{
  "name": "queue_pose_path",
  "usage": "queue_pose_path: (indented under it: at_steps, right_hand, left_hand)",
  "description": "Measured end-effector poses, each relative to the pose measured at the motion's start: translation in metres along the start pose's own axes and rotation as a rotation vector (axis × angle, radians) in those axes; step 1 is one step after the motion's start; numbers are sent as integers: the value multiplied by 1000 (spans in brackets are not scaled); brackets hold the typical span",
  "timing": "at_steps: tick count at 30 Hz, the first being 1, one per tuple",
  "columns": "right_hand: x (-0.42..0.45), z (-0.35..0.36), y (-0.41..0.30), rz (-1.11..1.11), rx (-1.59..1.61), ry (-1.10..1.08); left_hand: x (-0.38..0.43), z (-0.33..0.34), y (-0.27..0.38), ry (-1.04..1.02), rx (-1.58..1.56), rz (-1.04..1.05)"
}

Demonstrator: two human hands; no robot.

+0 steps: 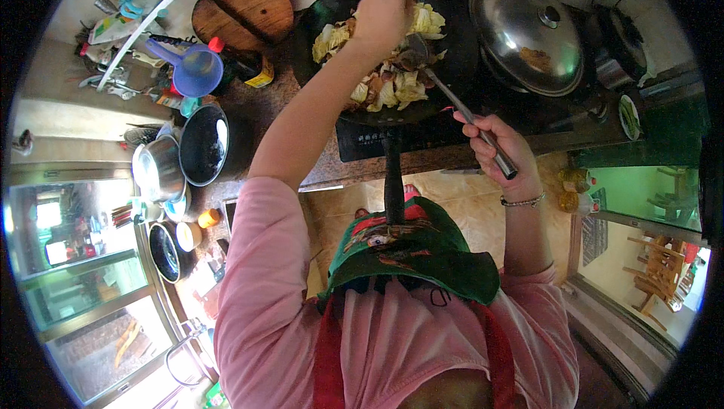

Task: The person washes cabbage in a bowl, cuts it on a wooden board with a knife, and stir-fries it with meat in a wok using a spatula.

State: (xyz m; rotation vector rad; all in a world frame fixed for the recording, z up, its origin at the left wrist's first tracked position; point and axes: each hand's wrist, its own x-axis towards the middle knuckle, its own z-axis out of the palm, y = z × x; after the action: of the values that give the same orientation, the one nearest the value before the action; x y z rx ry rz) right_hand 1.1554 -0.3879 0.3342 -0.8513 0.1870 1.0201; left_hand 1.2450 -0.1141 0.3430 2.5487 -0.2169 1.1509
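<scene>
A large black wok (317,86) stands on the stove, its long handle pointing toward me. Chopped cabbage leaves (404,92), mixed with brown pieces, lie in it. My right hand (498,143) grips the metal handle of a ladle (452,95), whose bowl rests among the cabbage. Above the wok's far half is my left hand (387,10), its fingers bunched together; whether something is between them is hidden. A bracelet is on my right wrist.
Right of the wok stands a lidded pan (526,30). A round wooden lid (243,13) leans at the back left. Nearby are a blue-purple dipper (198,72) and a dark bottle (243,66). Further left, a black bowl (203,146) and a steel pot (158,168) sit on the counter.
</scene>
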Motion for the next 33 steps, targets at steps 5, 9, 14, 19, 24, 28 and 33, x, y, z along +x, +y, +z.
queue_pose_path:
  at_steps: [5,9,14,19,24,28,33]
  right_hand:
    - [-8,0,1,19,6,56]
    - [-22,-4,1,40,-50,58]
    - [-37,-5,0,20,-152,62]
    - [-37,-12,8,-3,-102,34]
    - [-37,-18,12,5,-23,16]
    - [-39,-26,23,-23,58,-19]
    - [-45,-36,42,-71,50,-62]
  left_hand:
    - [-7,-38,-37,51,-38,-119]
    - [-21,-55,-50,28,11,-185]
    - [-40,-55,-44,35,-167,-177]
    - [-44,-46,-18,10,-289,-51]
    - [-47,-45,-13,19,-283,2]
    - [-40,-61,-19,115,-227,-52]
    - [-45,-91,-35,211,-136,-135]
